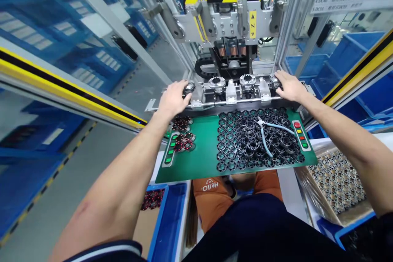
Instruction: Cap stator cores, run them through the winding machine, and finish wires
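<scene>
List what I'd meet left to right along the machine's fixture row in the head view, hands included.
Left hand, left metal bracket, left-centre ring-topped fixture, middle metal bracket, right-centre ring-topped fixture, right metal bracket, right hand.

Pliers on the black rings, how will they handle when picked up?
The pliers look metal-headed, so probably stiff and fairly heavy for their size. Their handles are splayed, so they may hinge when gripped. Lying on seemingly loose rings, they could shift some if pushed.
</scene>
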Demonstrator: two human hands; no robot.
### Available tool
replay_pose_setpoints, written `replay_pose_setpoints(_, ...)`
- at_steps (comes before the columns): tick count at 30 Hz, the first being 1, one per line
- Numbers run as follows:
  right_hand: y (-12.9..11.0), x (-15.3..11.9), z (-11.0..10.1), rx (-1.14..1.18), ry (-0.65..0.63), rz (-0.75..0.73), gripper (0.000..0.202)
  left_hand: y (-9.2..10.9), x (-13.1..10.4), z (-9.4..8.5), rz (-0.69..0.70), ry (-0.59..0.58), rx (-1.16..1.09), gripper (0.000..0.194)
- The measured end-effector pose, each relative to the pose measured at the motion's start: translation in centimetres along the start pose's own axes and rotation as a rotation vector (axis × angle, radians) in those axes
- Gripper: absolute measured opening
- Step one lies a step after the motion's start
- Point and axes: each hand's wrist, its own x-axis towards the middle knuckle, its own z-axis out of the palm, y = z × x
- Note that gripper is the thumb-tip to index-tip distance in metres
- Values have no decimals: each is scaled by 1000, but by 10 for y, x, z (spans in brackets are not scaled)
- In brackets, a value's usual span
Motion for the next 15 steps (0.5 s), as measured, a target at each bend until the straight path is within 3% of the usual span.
replay_pose_setpoints(5, -7, -3, -5, -50, -14, 38, 78, 6, -2, 4, -73, 22, 2, 81)
replay_pose_setpoints(9, -18, 5, -23, -96, -76, 69, 59, 13, 11, -15, -118, -62, 18, 68)
replay_pose_setpoints(12, -48, 27, -44, -123, -124, 82, 50, 36, 30, -31, -169, -108, 28, 55)
replay_pose_setpoints(15, -103, 50, -56, -105, -120, 37, 51, 83, 46, -31, -165, -73, 6, 55)
